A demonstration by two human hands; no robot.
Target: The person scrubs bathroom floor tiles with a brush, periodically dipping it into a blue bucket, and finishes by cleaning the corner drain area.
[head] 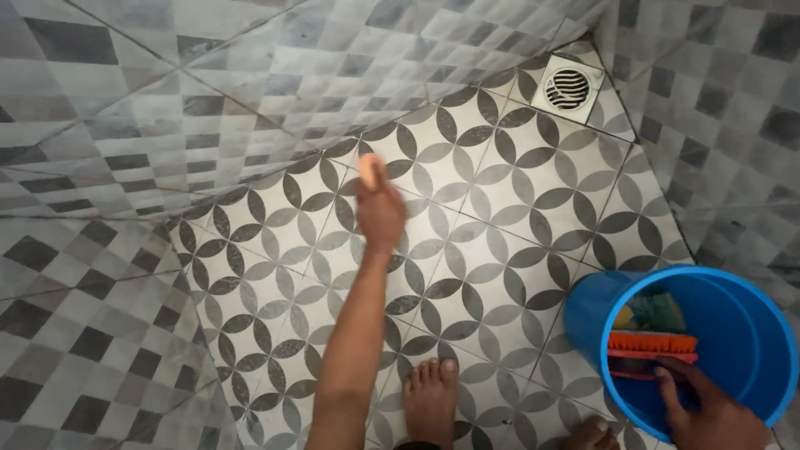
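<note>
Orange scrub brush (pixel 652 344): lies crosswise in blue bucket (pixel 750 292), touched by right hand (pixel 708 412), fingers loosely curled; left hand (pixel 380 208) raised apart, blurred, grip indiscernible.

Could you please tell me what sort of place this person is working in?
Most likely a tiled bathroom or shower corner. A floor drain sits in the patterned tile floor, tiled walls rise around it, and the right hand reaches into a blue bucket holding a scrub brush.
</note>
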